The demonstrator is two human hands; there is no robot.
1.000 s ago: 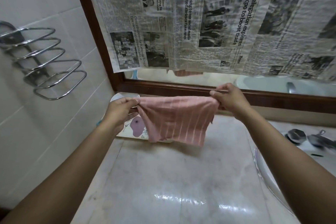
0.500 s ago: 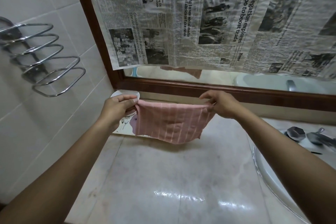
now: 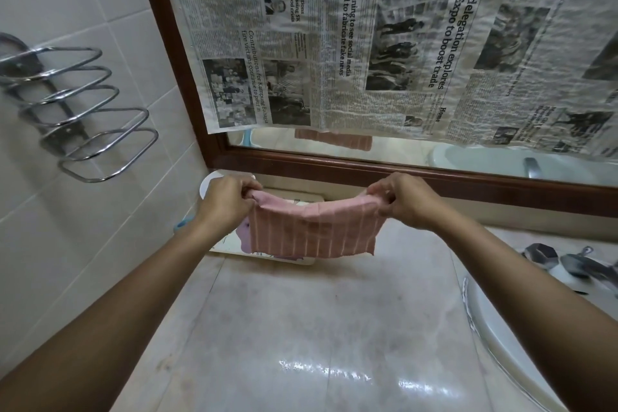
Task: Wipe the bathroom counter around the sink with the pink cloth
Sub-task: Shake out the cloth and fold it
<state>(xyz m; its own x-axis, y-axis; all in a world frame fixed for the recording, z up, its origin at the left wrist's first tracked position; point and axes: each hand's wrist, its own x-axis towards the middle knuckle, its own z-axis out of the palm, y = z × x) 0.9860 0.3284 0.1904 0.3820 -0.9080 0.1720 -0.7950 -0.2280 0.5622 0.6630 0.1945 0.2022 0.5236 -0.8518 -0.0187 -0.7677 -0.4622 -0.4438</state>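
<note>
A pink cloth (image 3: pixel 314 232) with thin pale stripes hangs stretched between my two hands, above the back of the marble counter (image 3: pixel 301 328). My left hand (image 3: pixel 225 202) pinches its top left corner. My right hand (image 3: pixel 403 199) pinches the top right corner. The cloth's lower edge hangs free just above the counter. The white sink (image 3: pixel 501 338) curves along the right side, partly hidden by my right forearm.
A flat white tray (image 3: pixel 267 252) with a purple print lies behind the cloth by the wall. The wood-framed mirror (image 3: pixel 334 164) is covered with newspaper (image 3: pixel 368 43). A chrome wire rack (image 3: pixel 83 110) juts from the tiled left wall. Chrome tap handles (image 3: pixel 551 259) sit at right.
Both hands have lowered the cloth toward the counter and moved further apart. The cloth is now folded over, hanging shorter and wider than a second ago.
</note>
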